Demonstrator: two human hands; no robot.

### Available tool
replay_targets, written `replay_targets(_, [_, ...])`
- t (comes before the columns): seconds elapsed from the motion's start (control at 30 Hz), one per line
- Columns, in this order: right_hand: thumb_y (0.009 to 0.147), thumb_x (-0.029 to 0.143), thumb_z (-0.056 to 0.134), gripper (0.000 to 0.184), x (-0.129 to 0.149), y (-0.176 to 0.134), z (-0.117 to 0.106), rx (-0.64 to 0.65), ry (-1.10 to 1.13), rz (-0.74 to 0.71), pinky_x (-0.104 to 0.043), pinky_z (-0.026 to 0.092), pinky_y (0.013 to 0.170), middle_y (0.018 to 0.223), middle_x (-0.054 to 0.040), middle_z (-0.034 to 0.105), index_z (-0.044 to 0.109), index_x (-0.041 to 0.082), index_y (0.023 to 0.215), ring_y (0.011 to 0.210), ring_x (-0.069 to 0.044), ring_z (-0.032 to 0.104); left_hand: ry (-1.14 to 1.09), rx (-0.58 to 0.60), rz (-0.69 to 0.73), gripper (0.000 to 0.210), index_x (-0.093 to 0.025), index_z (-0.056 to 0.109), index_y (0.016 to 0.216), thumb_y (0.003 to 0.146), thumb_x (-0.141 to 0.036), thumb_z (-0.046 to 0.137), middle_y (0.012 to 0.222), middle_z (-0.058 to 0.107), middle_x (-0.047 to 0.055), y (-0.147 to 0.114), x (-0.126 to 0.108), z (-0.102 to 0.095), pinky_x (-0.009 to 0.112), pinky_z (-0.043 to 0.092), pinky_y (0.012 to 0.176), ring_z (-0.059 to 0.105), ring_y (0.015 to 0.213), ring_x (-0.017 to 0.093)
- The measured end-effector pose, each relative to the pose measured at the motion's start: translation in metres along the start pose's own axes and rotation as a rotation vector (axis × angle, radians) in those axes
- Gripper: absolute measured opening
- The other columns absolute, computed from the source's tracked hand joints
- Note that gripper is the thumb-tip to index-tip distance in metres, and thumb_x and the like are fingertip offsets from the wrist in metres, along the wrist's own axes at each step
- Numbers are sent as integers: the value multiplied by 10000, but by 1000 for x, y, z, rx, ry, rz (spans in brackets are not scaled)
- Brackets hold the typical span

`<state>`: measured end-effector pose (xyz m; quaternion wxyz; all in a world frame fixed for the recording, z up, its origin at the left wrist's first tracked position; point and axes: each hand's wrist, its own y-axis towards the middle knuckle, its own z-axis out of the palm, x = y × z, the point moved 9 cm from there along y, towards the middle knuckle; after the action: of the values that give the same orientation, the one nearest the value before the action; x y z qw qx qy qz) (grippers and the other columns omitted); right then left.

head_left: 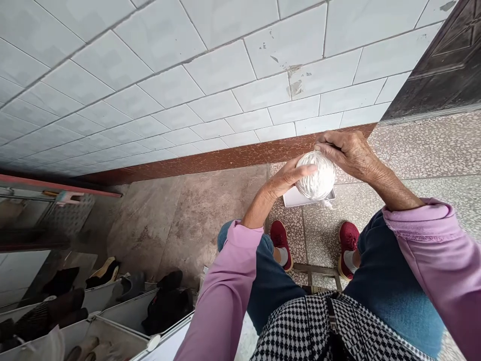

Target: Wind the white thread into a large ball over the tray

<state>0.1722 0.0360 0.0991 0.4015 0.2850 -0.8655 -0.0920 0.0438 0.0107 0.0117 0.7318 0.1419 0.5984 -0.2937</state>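
Observation:
A round white ball of yarn [316, 179] is held up in front of me, above the floor. My left hand [287, 178] grips its left side, with the thumb laid across the front. At the ball's upper right, my right hand [347, 153] is closed in a pinch, thumb against fingers; a strand there is too fine to make out clearly. Below the ball, a shallow white box or lid [296, 198] lies on the floor, partly hidden by the ball.
A white tiled wall [210, 75] with a brown base strip rises ahead. A dark door [443, 65] stands at upper right. To the lower left is a rack [124, 306] holding several shoes. My knees and red shoes [280, 240] are below my hands.

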Motion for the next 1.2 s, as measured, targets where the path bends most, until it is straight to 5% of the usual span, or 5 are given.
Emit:
replay_targets(0.2, [1067, 423, 635, 326, -26, 7, 11, 31, 134, 13, -376, 394, 643, 655, -14, 593, 623, 260, 784, 625, -191, 517, 140, 38, 52, 975, -243, 697, 1477, 586, -474, 1017, 1405, 758, 120, -8, 2, -8, 579, 522, 1220, 640, 1435, 422])
replay_targets(0.4, [1019, 409, 627, 341, -45, 18, 41, 26, 277, 59, -338, 395, 660, 677, 6, 566, 580, 237, 727, 667, -161, 495, -4, -73, 98, 882, -175, 739, 1313, 581, -578, 1019, 1286, 785, 151, -6, -3, -19, 537, 592, 1097, 711, 1299, 412])
replay_targets(0.87, [1059, 393, 517, 337, -5, -12, 102, 187, 189, 49, -356, 408, 720, 748, -50, 659, 672, 210, 822, 693, -200, 585, -181, -697, 333, 781, -207, 747, 1144, 586, -691, 1001, 1148, 807, 108, -15, -21, -99, 500, 609, 1069, 750, 1268, 371])
replay_targets(1.07, [1076, 382, 501, 352, 34, -21, 79, 290, 215, -7, -358, 428, 701, 754, -44, 673, 683, 203, 835, 677, -179, 583, 149, -886, 386, 831, -243, 682, 1196, 551, -625, 1043, 1246, 777, 105, -28, -22, -125, 503, 609, 1051, 739, 1205, 341])
replay_targets(1.2, [1119, 415, 500, 357, 37, -13, 34, 143, 85, -47, -378, 436, 726, 834, -69, 727, 714, 217, 914, 738, -208, 631, 359, -737, 347, 877, -237, 675, 1269, 602, -692, 1017, 1307, 767, 121, -17, -21, -115, 571, 570, 1147, 714, 1271, 373])
